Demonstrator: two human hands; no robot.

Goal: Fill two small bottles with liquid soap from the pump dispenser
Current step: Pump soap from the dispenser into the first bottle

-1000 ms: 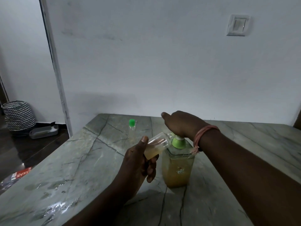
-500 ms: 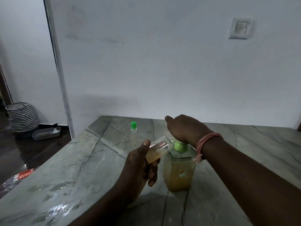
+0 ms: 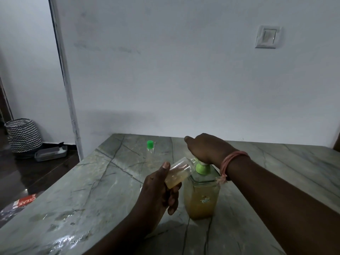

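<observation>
A square pump dispenser (image 3: 200, 201) of amber soap with a green collar stands on the marble table (image 3: 92, 190). My right hand (image 3: 204, 148) lies palm-down on its pump head, which is hidden beneath it. My left hand (image 3: 158, 192) grips a small clear bottle (image 3: 177, 173), tilted with its mouth against the pump's spout; amber soap lies in its lower part. A second small clear bottle with a green cap (image 3: 150, 146) stands upright at the far side of the table.
A white wall with a light switch (image 3: 267, 36) closes off the table's far edge. Wet patches shine on the table's near left corner. On the dark floor to the left are a striped basket (image 3: 24, 137), a grey tray (image 3: 50, 153) and a red packet (image 3: 24, 201).
Both hands keep their hold on the pump and the small bottle. The pump stem now shows a little more above the green collar. The camera has shifted slightly.
</observation>
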